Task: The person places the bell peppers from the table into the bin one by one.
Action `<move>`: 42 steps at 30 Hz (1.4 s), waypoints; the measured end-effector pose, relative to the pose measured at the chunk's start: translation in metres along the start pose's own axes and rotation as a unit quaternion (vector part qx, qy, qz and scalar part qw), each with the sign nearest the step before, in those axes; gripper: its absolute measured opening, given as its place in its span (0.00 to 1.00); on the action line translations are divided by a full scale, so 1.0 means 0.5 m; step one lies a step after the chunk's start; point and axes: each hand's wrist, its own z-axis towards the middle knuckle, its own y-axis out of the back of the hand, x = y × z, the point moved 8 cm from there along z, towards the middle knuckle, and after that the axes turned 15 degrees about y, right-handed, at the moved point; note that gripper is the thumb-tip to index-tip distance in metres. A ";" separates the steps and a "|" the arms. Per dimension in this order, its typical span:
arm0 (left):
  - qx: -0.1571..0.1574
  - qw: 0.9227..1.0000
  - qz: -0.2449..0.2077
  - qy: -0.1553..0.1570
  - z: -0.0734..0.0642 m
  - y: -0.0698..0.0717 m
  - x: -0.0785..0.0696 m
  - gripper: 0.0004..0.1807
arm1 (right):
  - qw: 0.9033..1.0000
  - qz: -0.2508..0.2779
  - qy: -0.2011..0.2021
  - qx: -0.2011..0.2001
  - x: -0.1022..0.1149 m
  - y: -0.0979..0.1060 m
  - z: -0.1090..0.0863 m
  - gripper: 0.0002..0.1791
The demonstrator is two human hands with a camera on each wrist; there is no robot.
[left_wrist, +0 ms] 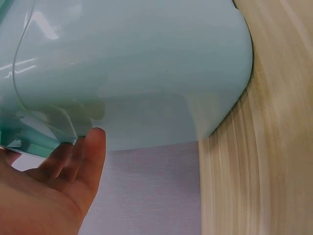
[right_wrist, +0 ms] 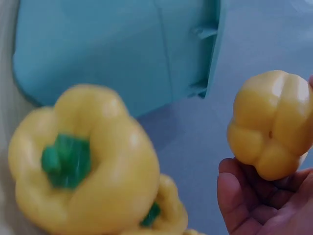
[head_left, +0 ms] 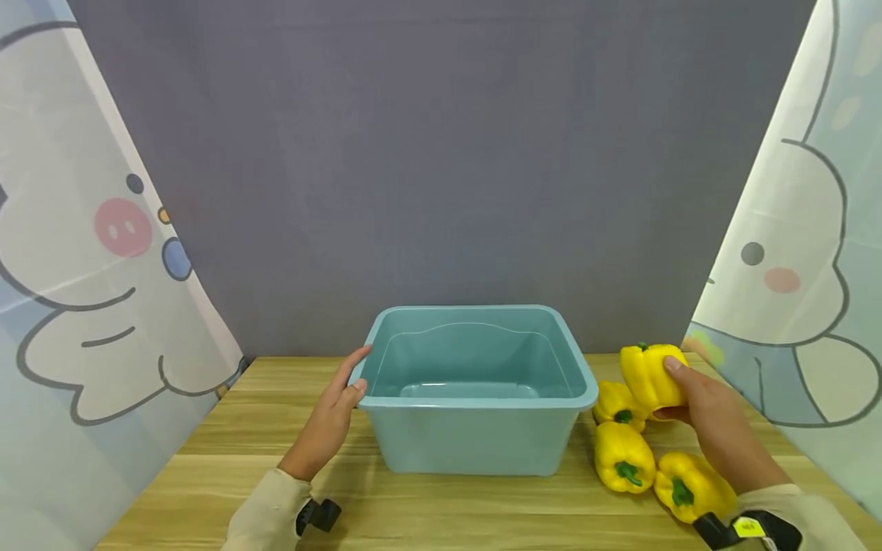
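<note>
A light blue-green plastic bin (head_left: pixel 475 432) stands on the wooden table. My left hand (head_left: pixel 327 425) holds its left rim near the front corner; in the left wrist view, the fingers (left_wrist: pixel 90 164) of that hand bend up against the bin's outside under the rim. To the right of the bin my right hand (head_left: pixel 723 425) grips a yellow bell pepper (head_left: pixel 651 375), raised above the other peppers with its thumb on the side. In the right wrist view this pepper (right_wrist: pixel 271 125) shows its lobed bottom end, with fingers beneath it.
Beside the bin on the right lie more yellow bell peppers: one at the back (head_left: pixel 616 402), one in the middle (head_left: pixel 623 457) and one at the front (head_left: pixel 696 486), green stems showing. A grey cloth (head_left: pixel 441 168) hangs behind the table (head_left: pixel 441 513), with printed curtains at both sides.
</note>
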 end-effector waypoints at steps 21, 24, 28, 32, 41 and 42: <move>-0.006 1.000 0.002 -0.009 -0.001 -0.001 0.002 0.27 | 0.968 0.244 0.053 -0.036 0.082 -0.074 0.026 0.21; -0.005 1.000 0.003 -0.011 -0.001 -0.002 0.000 0.27 | 0.964 0.255 0.064 -0.036 0.090 -0.075 0.026 0.20; -0.003 1.000 0.001 -0.014 0.001 -0.001 -0.004 0.27 | 0.958 0.275 0.076 -0.030 0.104 -0.081 0.030 0.20; -0.004 1.000 -0.002 -0.012 0.002 0.000 -0.007 0.27 | 0.954 0.287 0.076 -0.033 0.115 -0.086 0.037 0.22; -0.004 1.000 -0.004 -0.011 0.001 -0.002 -0.002 0.27 | 0.947 0.304 0.067 -0.080 0.117 -0.093 0.047 0.21; -0.005 1.000 -0.003 -0.010 0.000 -0.003 0.000 0.27 | 0.946 0.305 0.070 -0.081 0.118 -0.094 0.048 0.21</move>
